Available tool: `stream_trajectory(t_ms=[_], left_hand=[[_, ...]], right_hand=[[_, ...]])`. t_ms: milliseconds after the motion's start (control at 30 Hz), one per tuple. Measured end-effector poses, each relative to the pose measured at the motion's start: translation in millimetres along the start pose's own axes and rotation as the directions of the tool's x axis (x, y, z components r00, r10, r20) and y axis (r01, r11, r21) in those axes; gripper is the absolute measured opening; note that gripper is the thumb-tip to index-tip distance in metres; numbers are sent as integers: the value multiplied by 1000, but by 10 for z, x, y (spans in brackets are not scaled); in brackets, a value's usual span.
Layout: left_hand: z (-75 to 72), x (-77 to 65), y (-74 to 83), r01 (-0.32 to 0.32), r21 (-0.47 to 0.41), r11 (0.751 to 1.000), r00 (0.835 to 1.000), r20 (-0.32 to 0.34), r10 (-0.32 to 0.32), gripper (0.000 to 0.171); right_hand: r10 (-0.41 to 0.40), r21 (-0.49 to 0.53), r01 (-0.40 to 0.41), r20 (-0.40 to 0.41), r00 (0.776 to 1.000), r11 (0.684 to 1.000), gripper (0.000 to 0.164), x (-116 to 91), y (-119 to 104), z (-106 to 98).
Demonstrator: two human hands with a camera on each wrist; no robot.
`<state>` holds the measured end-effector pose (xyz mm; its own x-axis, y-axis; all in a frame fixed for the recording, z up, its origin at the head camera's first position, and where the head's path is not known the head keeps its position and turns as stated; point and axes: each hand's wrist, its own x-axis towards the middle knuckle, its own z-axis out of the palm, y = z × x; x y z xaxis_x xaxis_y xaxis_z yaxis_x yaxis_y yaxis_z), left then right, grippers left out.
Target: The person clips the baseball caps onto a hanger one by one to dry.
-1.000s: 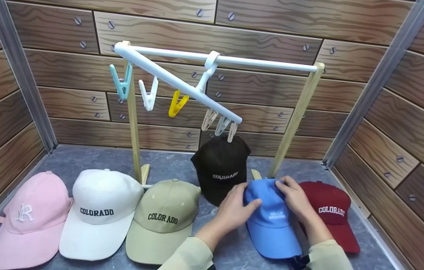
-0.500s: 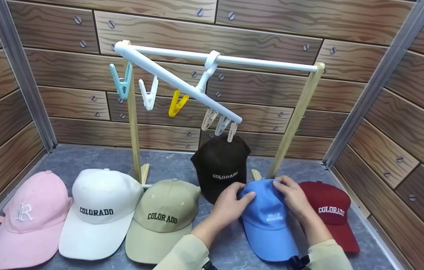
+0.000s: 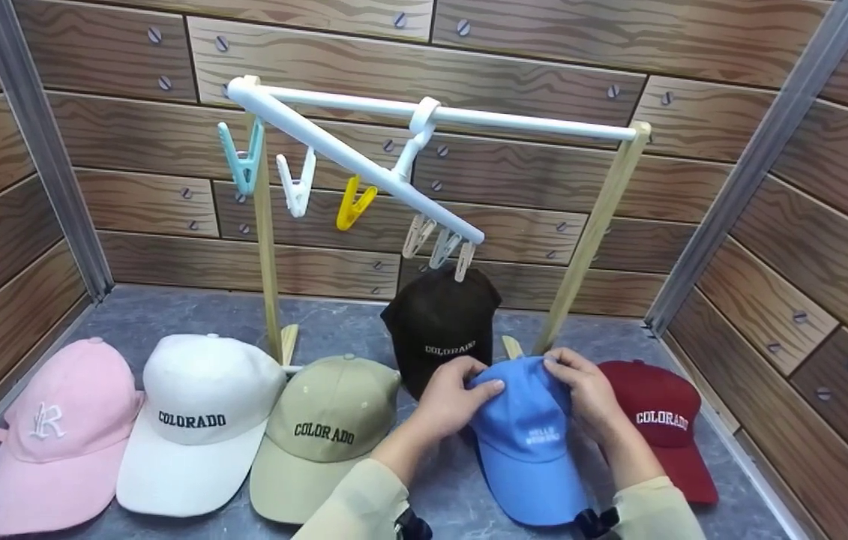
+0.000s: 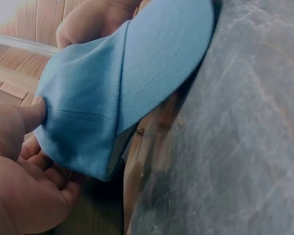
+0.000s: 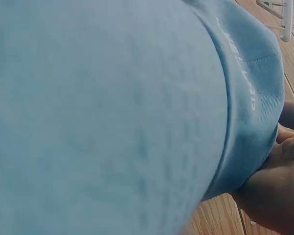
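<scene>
A blue cap point(image 3: 525, 435) with white lettering sits lifted a little above the grey floor point(image 3: 169, 315), held at its crown by both hands. My left hand point(image 3: 453, 397) grips the crown's left side, thumb on top. My right hand point(image 3: 581, 390) grips the right side. In the left wrist view the thumb point(image 4: 32, 115) presses the blue cap point(image 4: 122, 93) with fingers curled under it. The blue cap point(image 5: 112, 112) fills the right wrist view, with fingers point(image 5: 279, 171) under its rim. A black cap point(image 3: 440, 330) hangs from a clip on the white peg hanger point(image 3: 352, 161).
Pink point(image 3: 56, 435), white point(image 3: 202, 416), beige point(image 3: 322, 435) and dark red point(image 3: 660, 424) caps lie in a row on the floor. The hanger hangs from a white rail point(image 3: 528, 120) on two wooden posts point(image 3: 266, 225). Several free clips point(image 3: 296, 184) dangle. Wood-panel walls enclose the space.
Both hands have tightened on the blue cap's crown, and the cap has shifted slightly left and up; its brim has risen off the floor.
</scene>
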<state>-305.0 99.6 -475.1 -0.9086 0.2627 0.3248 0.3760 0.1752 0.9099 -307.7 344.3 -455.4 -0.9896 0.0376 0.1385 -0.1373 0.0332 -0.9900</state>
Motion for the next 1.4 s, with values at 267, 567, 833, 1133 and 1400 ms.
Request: stream_trajectory(t_ms=[267,567,833,1133,1400], left_hand=[[-81,64,-51,-51,16,999,999,21,50,14],[-177,61,-10,-49,9,999,998,41,48,14],[-269,40,89,-4,-12,1000,997,74,5,12],[-395,51,122,1,-40,999,991,131,4,12],[-506,69,148,13,-29,999,985,174,-8,13]], right_hand=[[-4,74,0,47,999,997,15,4,-8,-8],[-22,129,9,96,995,992,19,-14,-10,-7],[-43,169,13,174,984,986,23,-39,-26,-15],[-66,195,20,230,971,981,24,-68,-54,-5],[-69,204,21,230,971,979,23,-82,-97,46]])
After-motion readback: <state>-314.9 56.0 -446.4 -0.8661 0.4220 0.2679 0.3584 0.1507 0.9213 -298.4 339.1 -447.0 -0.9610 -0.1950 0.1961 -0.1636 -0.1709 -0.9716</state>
